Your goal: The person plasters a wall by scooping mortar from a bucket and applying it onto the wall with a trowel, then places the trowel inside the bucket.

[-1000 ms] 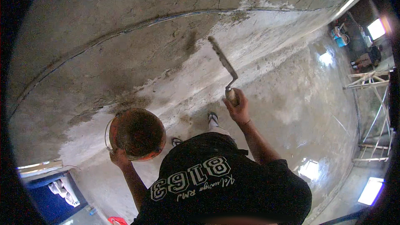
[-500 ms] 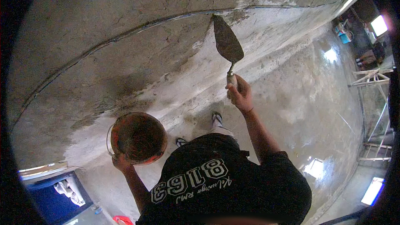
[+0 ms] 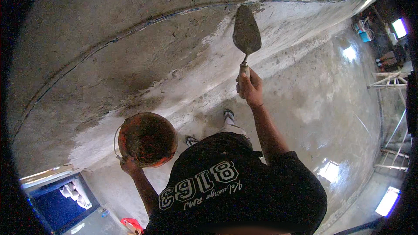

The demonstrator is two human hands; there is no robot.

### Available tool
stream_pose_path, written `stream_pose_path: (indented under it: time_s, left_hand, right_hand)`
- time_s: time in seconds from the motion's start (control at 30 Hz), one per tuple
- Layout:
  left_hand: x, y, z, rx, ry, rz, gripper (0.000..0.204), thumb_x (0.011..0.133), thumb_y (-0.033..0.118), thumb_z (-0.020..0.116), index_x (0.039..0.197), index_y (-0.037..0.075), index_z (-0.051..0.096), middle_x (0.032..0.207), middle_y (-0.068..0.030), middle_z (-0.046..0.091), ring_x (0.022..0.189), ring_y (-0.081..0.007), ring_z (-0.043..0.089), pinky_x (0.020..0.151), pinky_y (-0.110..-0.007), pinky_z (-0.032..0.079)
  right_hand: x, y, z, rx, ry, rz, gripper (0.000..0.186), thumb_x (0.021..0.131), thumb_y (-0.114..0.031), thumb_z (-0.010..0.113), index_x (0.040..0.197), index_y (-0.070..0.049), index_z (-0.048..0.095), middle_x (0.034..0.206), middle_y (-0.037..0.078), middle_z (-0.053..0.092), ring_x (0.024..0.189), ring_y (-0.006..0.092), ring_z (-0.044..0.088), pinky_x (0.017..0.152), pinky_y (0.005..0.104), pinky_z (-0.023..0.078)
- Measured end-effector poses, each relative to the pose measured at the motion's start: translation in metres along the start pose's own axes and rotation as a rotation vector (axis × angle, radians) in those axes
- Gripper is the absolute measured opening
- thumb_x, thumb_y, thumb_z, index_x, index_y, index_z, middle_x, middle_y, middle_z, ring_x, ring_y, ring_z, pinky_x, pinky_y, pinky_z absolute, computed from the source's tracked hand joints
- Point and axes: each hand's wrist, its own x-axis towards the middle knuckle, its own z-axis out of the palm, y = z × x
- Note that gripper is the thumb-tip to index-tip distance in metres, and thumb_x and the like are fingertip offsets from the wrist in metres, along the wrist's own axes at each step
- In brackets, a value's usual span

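Right hand (image 3: 251, 88) grips trowel (image 3: 247, 35), pointing twelve o'clock, likely for wall (image 3: 143, 67); left hand (image 3: 130, 166) grips bucket (image 3: 162, 162) at seven o'clock, apparently steadying.

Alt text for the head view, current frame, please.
A person's right hand holds a leaf-shaped dark metal trowel in front of a patchy grey wall; the left hand holds a round reddish-orange bucket by its edge. Whether the blade touches the wall is unclear. Below are the person's black printed T-shirt and a grey floor.
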Motion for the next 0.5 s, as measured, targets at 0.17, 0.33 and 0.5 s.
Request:
stream_pose_path:
  time_s: [0.17, 0.33, 0.5]
  left_hand:
    - [0.02, -0.047, -0.018, 0.296, -0.019, 0.254, 0.021, 0.068, 0.029, 0.064, 0.074, 0.01, 0.067, 0.083, -0.01, 0.066, 0.067, -0.0247, 0.06, 0.062, -0.036, 0.049]
    - [0.018, -0.042, -0.009, 0.135, -0.026, 0.364, 0.025, 0.068, 0.029, 0.065, 0.082, 0.009, 0.069, 0.081, -0.0082, 0.065, 0.07, -0.024, 0.06, 0.065, -0.034, 0.049]
    - [0.001, -0.01, 0.001, 0.18, -0.002, 0.098, 0.035, 0.059, 0.005, 0.056, 0.092, -0.008, 0.055, 0.086, -0.0108, 0.059, 0.077, -0.0231, 0.056, 0.068, -0.035, 0.048]
  right_hand:
    - [-0.018, -0.002, 0.009, -0.006, 0.043, -0.002, 0.042, 0.088, -0.03, 0.057, 0.115, 0.001, 0.05, 0.072, 0.004, 0.055, 0.052, 0.0093, 0.049, 0.045, 0.0236, 0.041]
    - [-0.024, -0.012, 0.026, 0.023, -0.09, 0.028, 0.038, 0.089, -0.028, 0.054, 0.113, 0.001, 0.05, 0.071, 0.004, 0.054, 0.053, 0.0095, 0.049, 0.046, 0.0243, 0.042]
    - [-0.016, -0.008, 0.028, 0.071, -0.108, 0.013, 0.04, 0.089, -0.031, 0.053, 0.113, 0.0, 0.05, 0.07, 0.004, 0.052, 0.053, 0.0104, 0.049, 0.046, 0.0245, 0.041]
